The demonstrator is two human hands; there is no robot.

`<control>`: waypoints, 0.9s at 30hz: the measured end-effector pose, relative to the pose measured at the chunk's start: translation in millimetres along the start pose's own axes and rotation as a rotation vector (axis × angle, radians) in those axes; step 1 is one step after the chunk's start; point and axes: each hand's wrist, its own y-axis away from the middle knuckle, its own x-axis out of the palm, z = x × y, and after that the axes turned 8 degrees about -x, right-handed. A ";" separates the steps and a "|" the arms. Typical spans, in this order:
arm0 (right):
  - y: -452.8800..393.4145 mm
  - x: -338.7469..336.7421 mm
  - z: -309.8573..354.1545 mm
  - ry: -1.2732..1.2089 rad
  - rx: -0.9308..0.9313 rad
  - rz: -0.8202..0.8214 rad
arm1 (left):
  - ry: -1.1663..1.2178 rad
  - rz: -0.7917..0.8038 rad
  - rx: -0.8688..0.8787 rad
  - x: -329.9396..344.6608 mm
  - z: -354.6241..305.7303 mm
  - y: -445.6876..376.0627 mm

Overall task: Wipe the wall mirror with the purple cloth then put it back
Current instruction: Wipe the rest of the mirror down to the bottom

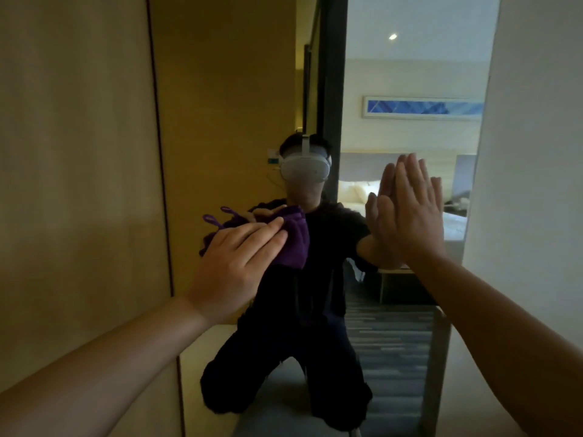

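Note:
A tall wall mirror (233,89) fills the middle of the head view, between a wooden panel and a white wall. My left hand (235,268) presses a bunched purple cloth (295,244) flat against the glass at about chest height. A small loop of the cloth sticks out at its upper left. My right hand (416,212) rests flat on the mirror to the right, fingers straight and pointing up, with nothing in it. Its reflection meets it palm to palm. The mirror reflects a kneeling person in dark clothes.
A wooden wall panel (79,184) stands close on the left. A white wall (533,184) runs along the right edge of the mirror. Reflected in the glass are a bed, a striped carpet and a blue framed picture (422,107).

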 end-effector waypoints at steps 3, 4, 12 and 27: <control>0.2 4.1 19.0 0.019 -0.017 -0.010 | -0.010 -0.053 -0.045 -11.9 22.2 5.3; 0.7 6.5 26.3 0.035 -0.044 0.005 | -0.019 -0.064 -0.056 -14.1 30.1 6.8; 32.0 60.2 113.8 0.151 -0.378 0.013 | -0.080 -0.091 -0.095 -14.1 84.1 26.5; 35.5 78.8 109.1 0.204 -0.386 -0.089 | -0.146 -0.161 -0.040 -17.1 114.0 23.4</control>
